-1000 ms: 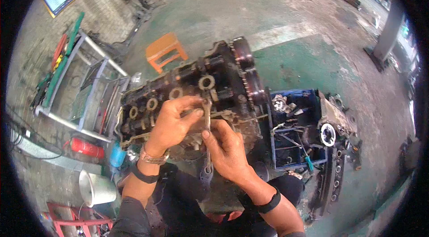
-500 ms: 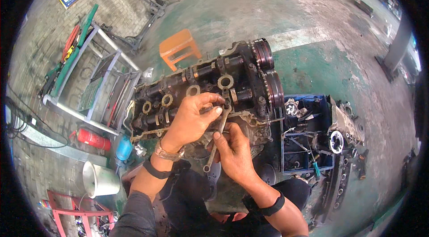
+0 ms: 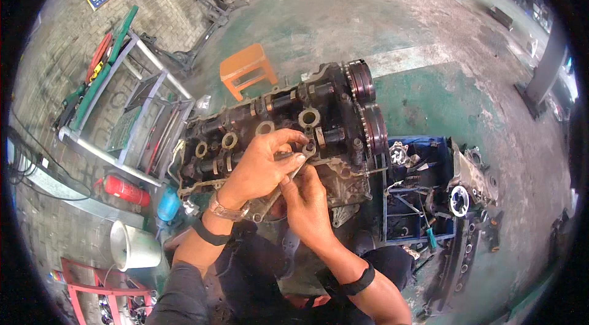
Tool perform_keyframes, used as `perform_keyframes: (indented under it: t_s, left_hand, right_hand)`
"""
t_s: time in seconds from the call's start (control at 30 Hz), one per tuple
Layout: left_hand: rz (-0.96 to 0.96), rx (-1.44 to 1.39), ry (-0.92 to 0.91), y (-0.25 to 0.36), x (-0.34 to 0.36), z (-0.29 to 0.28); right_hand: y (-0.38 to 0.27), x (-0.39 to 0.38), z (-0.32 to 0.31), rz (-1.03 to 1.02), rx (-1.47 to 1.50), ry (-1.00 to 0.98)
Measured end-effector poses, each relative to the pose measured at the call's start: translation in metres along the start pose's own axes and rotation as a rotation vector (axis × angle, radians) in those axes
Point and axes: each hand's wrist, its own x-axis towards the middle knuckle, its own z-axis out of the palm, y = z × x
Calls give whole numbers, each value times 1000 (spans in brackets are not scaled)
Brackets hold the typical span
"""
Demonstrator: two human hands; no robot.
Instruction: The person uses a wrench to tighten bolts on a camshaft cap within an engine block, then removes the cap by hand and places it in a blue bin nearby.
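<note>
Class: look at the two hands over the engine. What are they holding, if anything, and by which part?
Both hands, left hand and right hand, hold a wrench by its shank, its upper end at the cylinder head.

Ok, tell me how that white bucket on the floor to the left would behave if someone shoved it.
The white bucket looks like thin plastic, so it is probably light and would slide or tip easily on the concrete floor. It lies tilted with its open mouth showing, so a push would likely roll it. Whether anything inside adds weight cannot be told.
</note>
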Motion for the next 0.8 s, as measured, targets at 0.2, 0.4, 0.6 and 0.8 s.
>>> perform_keyframes:
  t_s: [0.2,0.4,0.6,0.8]
  left_hand:
    - [46,122,13,-3,1,-6]
    - [155,241,153,-1,-4,11]
    - [32,152,109,-3,-1,10]
    - [91,117,206,-25,-2,10]
  right_hand:
    - [8,5,5,-34,15,33]
    - [8,-2,-6,92,-69,24]
    - [19,8,-7,-165,-415,123]
    - [19,3,-20,-167,-425,98]
